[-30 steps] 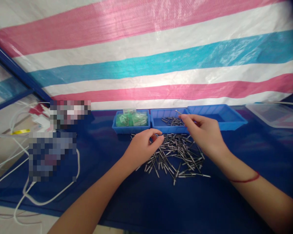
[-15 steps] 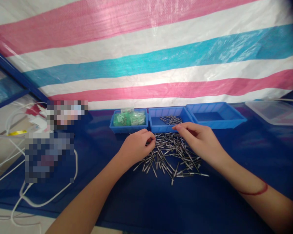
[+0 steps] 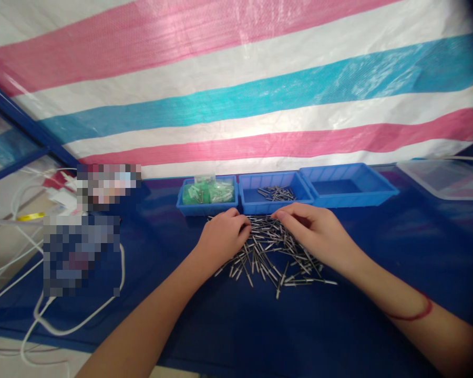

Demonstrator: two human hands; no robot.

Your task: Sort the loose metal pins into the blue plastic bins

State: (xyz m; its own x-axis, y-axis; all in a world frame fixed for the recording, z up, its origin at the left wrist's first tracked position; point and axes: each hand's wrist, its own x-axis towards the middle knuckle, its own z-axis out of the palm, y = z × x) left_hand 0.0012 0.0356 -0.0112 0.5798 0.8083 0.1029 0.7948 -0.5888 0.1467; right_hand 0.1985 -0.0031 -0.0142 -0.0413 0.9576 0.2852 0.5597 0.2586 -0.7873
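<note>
A heap of thin metal pins [image 3: 274, 260] lies on the dark blue table [image 3: 260, 325]. My left hand [image 3: 223, 236] rests on the heap's left side with fingers curled down onto the pins. My right hand [image 3: 315, 231] lies on the heap's far right part, fingers bent and pressed onto the pins. What either hand grips is hidden under the fingers. Behind the heap stand three blue trays: the left tray [image 3: 208, 209] holds green pieces, the middle tray [image 3: 252, 199] holds a few pins, the right tray [image 3: 355, 197] shows nothing inside.
White cables [image 3: 43, 315] loop over the table's left end beside blurred-out objects. A clear plastic lid [image 3: 445, 178] lies at the far right. A striped pink, white and blue tarp [image 3: 236, 89] hangs right behind the trays.
My right hand came back from above the middle tray, where it held a pin, down onto the heap. My left hand closed and settled lower on the pins.
</note>
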